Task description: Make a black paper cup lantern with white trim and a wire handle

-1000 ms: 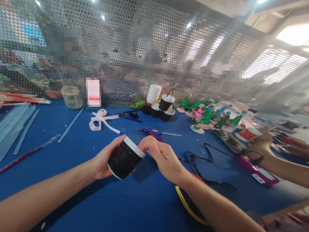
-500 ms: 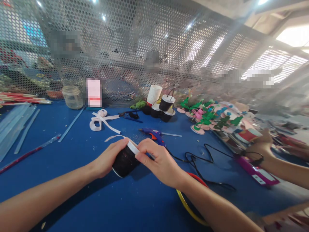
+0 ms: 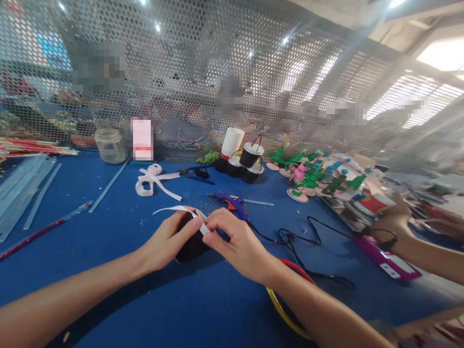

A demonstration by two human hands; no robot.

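Note:
Above the blue tabletop, my left hand (image 3: 170,240) is closed around a small black cup (image 3: 190,246), its thumb pressed near the rim. A white ribbon (image 3: 170,208) runs along that rim, and its loose end trails off to the left. My right hand (image 3: 232,239) pinches the ribbon against the cup's right side between thumb and fingers. Most of the cup is hidden behind my hands. Just beyond them lies a blue glue gun (image 3: 234,203).
Black buckets with white rims (image 3: 251,155), stacked white cups (image 3: 232,141), a glass jar (image 3: 109,146) and a ribbon bundle (image 3: 150,180) stand further back. Green paper plants (image 3: 313,179) sit right. Another person's arm (image 3: 409,241) reaches in near a purple power strip (image 3: 389,261).
My left hand has shifted round the cup, its thumb now near the ribbon at the rim. The cup has turned and is more covered. My right hand has barely moved.

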